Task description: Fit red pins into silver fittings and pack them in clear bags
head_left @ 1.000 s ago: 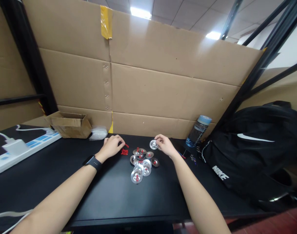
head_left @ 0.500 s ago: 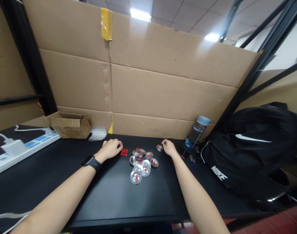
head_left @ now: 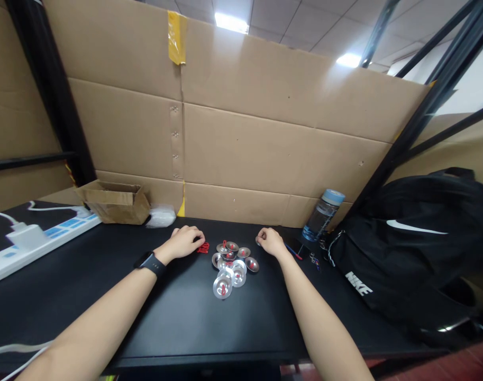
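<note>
My left hand point(head_left: 187, 242), with a dark watch at the wrist, rests at the left edge of some red cords point(head_left: 203, 247); its fingers are bent together, and what lies between the tips is too small to tell. My right hand point(head_left: 270, 241) has its fingers closed over small metal discs point(head_left: 258, 241), which it mostly hides. Between the hands several shiny metal cups point(head_left: 222, 287) with red loops lie in a loose pile on the black table point(head_left: 185, 317).
At the back left stand an open cardboard box point(head_left: 118, 203), a plastic packet point(head_left: 162, 216) and a white power strip point(head_left: 46, 243). On the right are a pen point(head_left: 294, 253), a keyring point(head_left: 315, 261), a water bottle point(head_left: 322, 214) and a black backpack point(head_left: 416, 238).
My right hand has moved left over the metal discs, which are now mostly covered. My left hand has come slightly closer over the red cords. The view has shifted a little.
</note>
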`<act>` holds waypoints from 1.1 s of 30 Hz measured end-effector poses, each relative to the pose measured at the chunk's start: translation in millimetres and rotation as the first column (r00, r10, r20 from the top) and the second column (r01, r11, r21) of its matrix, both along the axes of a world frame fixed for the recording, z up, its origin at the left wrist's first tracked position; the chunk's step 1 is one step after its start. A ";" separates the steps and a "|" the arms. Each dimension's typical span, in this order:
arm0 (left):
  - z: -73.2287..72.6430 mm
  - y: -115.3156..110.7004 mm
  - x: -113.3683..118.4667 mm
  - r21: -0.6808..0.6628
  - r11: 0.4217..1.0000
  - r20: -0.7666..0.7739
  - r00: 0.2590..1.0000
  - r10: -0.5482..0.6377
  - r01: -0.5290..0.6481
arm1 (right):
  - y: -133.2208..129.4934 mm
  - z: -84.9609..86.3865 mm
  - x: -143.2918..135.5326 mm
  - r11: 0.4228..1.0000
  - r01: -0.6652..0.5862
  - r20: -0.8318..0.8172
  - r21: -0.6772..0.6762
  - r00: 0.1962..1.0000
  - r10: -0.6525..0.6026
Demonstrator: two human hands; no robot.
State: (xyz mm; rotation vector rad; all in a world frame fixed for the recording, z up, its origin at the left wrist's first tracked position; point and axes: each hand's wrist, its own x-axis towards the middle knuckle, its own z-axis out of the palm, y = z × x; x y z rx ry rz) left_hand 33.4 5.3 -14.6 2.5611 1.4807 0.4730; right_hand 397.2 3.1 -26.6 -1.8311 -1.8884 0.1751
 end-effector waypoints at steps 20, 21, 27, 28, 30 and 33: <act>0.9 -2.1 0.8 0.015 1.000 0.028 1.000 -0.007 0.007 | -41.6 23.8 -67.2 0.756 -0.654 0.097 0.012 0.754 0.650; 0.9 -2.3 0.8 0.016 1.000 0.026 1.000 -0.006 0.006 | -41.1 21.6 -68.3 0.765 -0.644 0.107 0.009 0.762 0.639; 0.7 -1.4 0.7 0.049 0.998 0.078 0.997 -0.030 0.026 | -35.4 25.7 -59.6 0.809 -0.574 -0.061 0.128 0.809 0.584; 1.6 -1.7 1.6 0.065 0.997 0.109 0.993 -0.043 0.036 | -35.6 28.4 -59.1 0.806 -0.569 -0.135 0.163 0.796 0.589; 4.8 -3.8 5.6 0.101 0.992 0.199 0.975 -0.097 0.078 | -37.0 33.2 -61.0 0.817 -0.532 -0.347 0.221 0.741 0.576; 12.9 -12.5 18.0 0.150 0.969 0.393 0.888 -0.240 0.196 | -41.0 37.2 -70.3 0.871 -0.439 -0.709 0.219 0.542 0.451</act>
